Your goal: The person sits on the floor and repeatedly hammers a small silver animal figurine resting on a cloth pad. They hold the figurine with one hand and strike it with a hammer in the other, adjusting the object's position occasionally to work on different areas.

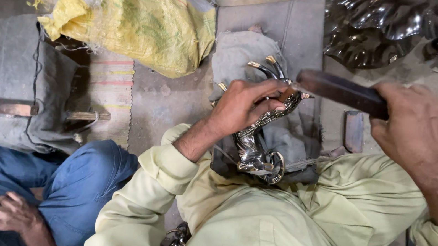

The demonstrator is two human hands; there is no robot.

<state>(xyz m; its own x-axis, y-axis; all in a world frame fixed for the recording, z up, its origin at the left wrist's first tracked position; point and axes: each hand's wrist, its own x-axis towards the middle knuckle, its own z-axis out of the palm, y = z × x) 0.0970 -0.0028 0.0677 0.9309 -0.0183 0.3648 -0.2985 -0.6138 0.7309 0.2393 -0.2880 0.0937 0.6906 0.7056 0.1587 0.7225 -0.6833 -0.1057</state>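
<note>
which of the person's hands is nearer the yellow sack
Left. The left hand grips the shiny metal figurine just right of the yellow sack. The right hand holds a dark tool far out to the right.

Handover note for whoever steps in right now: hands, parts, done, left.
Left hand: gripping the upper end of a shiny metal figurine, pressing it onto grey cloth padding in the lap.
Right hand: closed on a dark file-like tool, its tip at the figurine's top.
Nearby: yellow sack, another person's hand lower left.
Done: figurine already looks polished.
Left: work at the top end appears unfinished; cannot tell how much.
</note>
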